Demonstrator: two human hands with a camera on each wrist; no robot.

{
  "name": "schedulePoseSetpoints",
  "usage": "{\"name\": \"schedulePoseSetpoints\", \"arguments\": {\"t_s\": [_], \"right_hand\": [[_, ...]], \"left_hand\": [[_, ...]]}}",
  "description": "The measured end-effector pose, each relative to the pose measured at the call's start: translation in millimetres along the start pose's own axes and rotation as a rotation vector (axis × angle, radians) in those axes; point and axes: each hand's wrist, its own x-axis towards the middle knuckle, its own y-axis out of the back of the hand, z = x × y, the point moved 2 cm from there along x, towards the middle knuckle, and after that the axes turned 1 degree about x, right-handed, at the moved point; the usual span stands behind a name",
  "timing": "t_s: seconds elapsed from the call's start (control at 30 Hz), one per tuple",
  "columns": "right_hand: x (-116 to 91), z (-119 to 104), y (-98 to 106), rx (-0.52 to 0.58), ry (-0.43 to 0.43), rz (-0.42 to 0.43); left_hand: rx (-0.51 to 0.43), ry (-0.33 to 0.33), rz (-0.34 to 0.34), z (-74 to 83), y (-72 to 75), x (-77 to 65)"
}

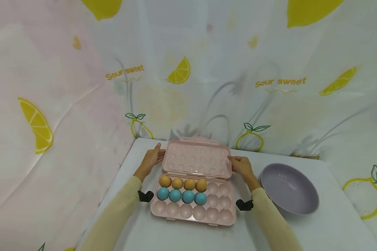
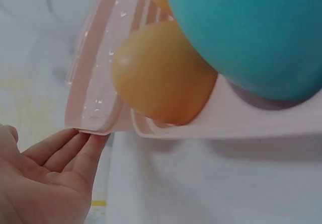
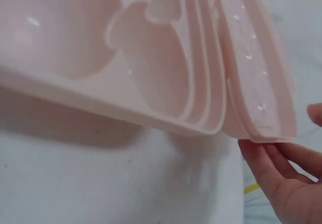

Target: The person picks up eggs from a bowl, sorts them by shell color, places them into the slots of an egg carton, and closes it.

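A pink plastic egg box lies unfolded on the white table, its lid (image 1: 197, 158) tilted up at the back. In its tray (image 1: 186, 218), several orange-yellow eggs (image 1: 177, 183) fill the left of the back row, with several blue eggs (image 1: 175, 195) in the middle row. The front row's cups hold none. My left hand (image 1: 150, 158) touches the lid's left side with straight fingertips (image 2: 93, 151), thumb apart. On the right side, my right hand (image 1: 242, 166) rests its extended fingers (image 3: 261, 166) against the lid's edge, the thumb held away.
A grey-purple bowl (image 1: 290, 190) stands on the table (image 1: 207, 240) to the right of the right forearm. Behind the table hangs a cloth backdrop (image 1: 201, 97) with lemon prints. Black straps (image 1: 244, 205) show at both wrists.
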Motion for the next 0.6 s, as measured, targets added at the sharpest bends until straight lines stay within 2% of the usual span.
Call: {"name": "schedulePoseSetpoints", "arguments": {"t_s": [0.1, 0.2, 0.33, 0.47, 0.6], "right_hand": [[-10, -8, 2, -0.001, 0.061, 0.054], [-20, -15, 6, -0.034, 0.153, 0.124], [-37, -22, 9, -0.037, 0.281, 0.201], [-57, -25, 14, 0.046, 0.415, 0.22], [-81, -29, 18, 0.131, 0.567, 0.175]], "left_hand": [[-0.03, -0.062, 0.063, 11.8, 2.1, -9.2], [-0.045, -0.131, 0.086, 22.7, 4.1, -16.8], [-0.063, -0.198, 0.107, 27.9, 9.2, -28.7], [-0.092, -0.272, 0.114, 26.3, 14.2, -43.6], [-0.088, -0.35, 0.098, 20.1, 18.6, -62.9]]}}
